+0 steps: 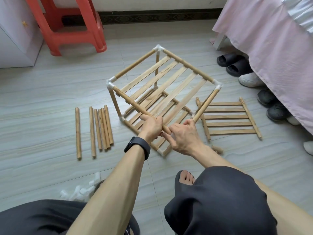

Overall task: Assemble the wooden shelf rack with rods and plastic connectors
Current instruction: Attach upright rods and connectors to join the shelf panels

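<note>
Rack: half-built rack (186, 64) stands on the floor (50, 99) before my knees, two slatted tiers joined by white corner connectors (111, 83).
Left hand: my left hand (151, 126) has its fingers curled round the near end of the upper tier's front rail (132, 102).
Right hand: my right hand (184, 136) pinches the free end of the side rod (205, 105) between thumb and forefinger; the other fingers stretch toward the rail's tip.
Open corner: no connector joins these two rod ends, so I judge this corner hangs on my grip alone.
Risk, sag: if I let go of either end, the upper tier can drop or twist and pry its rods out of the far sockets.
Risk, reach: spare plastic connectors (79, 190) lie by my left knee, behind both hands; fetching one costs me a hand.
Risk, forcing: drawing the ends together off-angle may crack a socket or strain the slats.
Nearby: loose rods (94, 129) lie left of the rack, a spare slat panel (228, 119) right; a swinging frame could scatter them.
</note>
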Demonstrator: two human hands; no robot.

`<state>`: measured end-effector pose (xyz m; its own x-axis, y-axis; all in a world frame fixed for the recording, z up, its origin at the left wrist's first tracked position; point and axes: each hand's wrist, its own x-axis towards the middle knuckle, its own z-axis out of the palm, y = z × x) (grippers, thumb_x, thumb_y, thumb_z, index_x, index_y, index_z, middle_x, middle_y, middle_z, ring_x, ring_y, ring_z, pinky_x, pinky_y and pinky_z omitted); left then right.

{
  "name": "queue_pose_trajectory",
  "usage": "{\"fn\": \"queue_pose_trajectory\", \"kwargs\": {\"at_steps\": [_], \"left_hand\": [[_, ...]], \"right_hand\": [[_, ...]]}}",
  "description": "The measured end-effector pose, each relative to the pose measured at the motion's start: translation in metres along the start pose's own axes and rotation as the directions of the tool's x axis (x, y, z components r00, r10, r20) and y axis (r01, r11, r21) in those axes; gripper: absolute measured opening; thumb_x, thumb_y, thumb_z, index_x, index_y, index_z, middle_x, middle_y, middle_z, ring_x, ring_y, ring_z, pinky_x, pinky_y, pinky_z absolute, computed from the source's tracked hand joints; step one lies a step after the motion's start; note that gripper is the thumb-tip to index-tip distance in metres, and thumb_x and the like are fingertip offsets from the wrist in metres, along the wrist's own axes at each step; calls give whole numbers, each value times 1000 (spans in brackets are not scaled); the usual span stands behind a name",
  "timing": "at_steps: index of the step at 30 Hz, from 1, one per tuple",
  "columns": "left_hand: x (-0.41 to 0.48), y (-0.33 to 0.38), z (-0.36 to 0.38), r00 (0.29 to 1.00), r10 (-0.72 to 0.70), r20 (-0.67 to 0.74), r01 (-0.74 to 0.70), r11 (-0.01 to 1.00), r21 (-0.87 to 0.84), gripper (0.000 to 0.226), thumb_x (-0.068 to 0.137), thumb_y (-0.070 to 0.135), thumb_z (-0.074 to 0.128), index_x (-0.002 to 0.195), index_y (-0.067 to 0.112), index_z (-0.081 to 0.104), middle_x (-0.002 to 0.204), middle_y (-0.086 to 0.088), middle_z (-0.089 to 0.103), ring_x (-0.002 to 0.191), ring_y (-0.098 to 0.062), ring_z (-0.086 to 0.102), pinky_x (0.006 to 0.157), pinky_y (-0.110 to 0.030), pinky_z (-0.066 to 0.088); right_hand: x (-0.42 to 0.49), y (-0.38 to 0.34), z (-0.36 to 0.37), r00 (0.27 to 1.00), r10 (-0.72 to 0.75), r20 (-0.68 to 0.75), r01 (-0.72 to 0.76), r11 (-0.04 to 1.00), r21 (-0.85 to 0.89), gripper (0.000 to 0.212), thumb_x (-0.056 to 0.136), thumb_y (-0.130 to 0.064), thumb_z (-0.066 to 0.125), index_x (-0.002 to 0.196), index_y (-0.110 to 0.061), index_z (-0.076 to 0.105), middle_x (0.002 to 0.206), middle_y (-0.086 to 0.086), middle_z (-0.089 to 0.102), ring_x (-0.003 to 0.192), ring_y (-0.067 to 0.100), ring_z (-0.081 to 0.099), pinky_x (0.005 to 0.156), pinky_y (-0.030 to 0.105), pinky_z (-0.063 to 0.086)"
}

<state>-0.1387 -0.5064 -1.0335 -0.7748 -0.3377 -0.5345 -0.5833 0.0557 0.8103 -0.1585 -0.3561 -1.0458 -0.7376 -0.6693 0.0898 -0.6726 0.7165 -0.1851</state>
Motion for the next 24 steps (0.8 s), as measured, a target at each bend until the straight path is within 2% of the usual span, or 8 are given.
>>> {"fn": "queue_pose_trajectory", "kwargs": {"at_steps": [5, 9, 13, 15, 17, 21, 22, 24], "left_hand": [[-2, -3, 3, 999, 38, -4, -37, 998, 45, 28, 100, 27, 41, 106, 10, 20, 96, -19, 68, 84, -29, 62, 74, -42, 51], [2, -5, 1, 999, 33, -4, -33, 998, 51, 29, 100, 31, 40, 109, 10, 22, 88, -7, 57, 73, -18, 54, 60, -31, 43], [7, 1, -8, 1000, 15, 14, -16, 999, 43, 35, 100, 31, 40, 117, 7, 21, 79, -7, 67, 72, -20, 63, 52, -26, 44], [10, 4, -16, 1000, 16, 16, -17, 996, 83, 41, 101, 32, 41, 123, 2, 23, 73, -5, 68, 70, -20, 64, 52, -26, 44], [15, 8, -28, 1000, 13, 4, -14, 991, 132, 48, 101, 32, 41, 129, -5, 29, 73, -7, 68, 69, -21, 64, 53, -27, 44], [26, 17, -64, 999, 2, -50, 10, 974, 224, 40, 105, 30, 41, 122, -7, 45, 73, -8, 65, 60, -18, 60, 44, -20, 43], [27, 20, -72, 996, 16, -82, 8, 961, 277, 39, 105, 32, 42, 120, -3, 46, 75, -7, 65, 61, -17, 61, 47, -21, 46], [28, 23, -83, 981, 70, -182, 18, 897, 442, 46, 105, 42, 41, 127, 2, 46, 101, -12, 66, 88, -25, 65, 74, -34, 56]], "right_hand": [[7, -4, -2, 1000, -29, -1, 29, 1000, 7, 34, 100, -49, 50, 77, -26, 43, 76, -2, 68, 62, 16, 38, 76, 37, 25], [9, -1, 4, 994, -7, -108, 15, 997, 69, 36, 93, -50, 53, 72, -21, 59, 72, -4, 68, 62, 18, 51, 75, 35, 26], [11, 10, 2, 984, -99, -146, 121, 981, 151, 51, 83, -68, 61, 95, -19, 67, 91, -6, 65, 88, 15, 57, 82, 34, 40], [6, 25, -1, 987, -115, -109, 126, 987, 100, 75, 78, -81, 58, 118, -18, 62, 117, 0, 61, 111, 19, 53, 96, 39, 43], [2, 42, -9, 999, -38, -31, 39, 999, 5, 92, 74, -87, 53, 139, -23, 48, 145, 6, 45, 138, 25, 38, 114, 48, 33], [2, 67, -21, 983, 113, 148, -94, 987, -132, 96, 74, -79, 57, 154, -46, 14, 164, -3, 3, 155, 21, -4, 122, 58, 7], [4, 66, -23, 982, 108, 156, -86, 986, -143, 91, 79, -70, 60, 154, -48, 13, 163, -4, 7, 155, 20, -2, 122, 58, 8], [10, 56, -26, 990, 55, 133, -36, 989, -144, 77, 87, -50, 61, 154, -46, 22, 157, -5, 29, 150, 22, 15, 120, 54, 13]]}}
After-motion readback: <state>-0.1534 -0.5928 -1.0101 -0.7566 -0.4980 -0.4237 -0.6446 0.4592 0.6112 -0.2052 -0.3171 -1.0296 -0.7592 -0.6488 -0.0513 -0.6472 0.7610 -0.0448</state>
